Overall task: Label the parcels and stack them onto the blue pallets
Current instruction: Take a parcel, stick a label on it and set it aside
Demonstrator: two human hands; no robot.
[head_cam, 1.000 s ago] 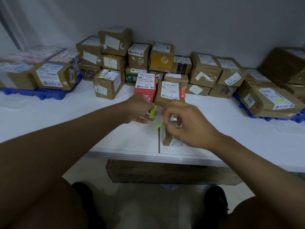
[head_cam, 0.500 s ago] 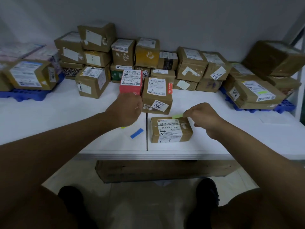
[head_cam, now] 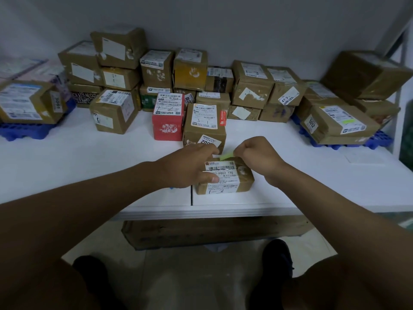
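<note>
Moved: left hand has come onto the small parcel, gripping it
Right hand: pinches green label

My arms are bare, no sleeves, watch or rings. My left hand and right hand are gloveless. I wear dark shoes.

Plain grey wall behind, no windows in view. White counter in two sections, seam running front to back near the middle. Light metal frame upright at far right. Pale tiled floor below, long flat cardboard piece under the counter edge. Dim, even lighting.
</note>
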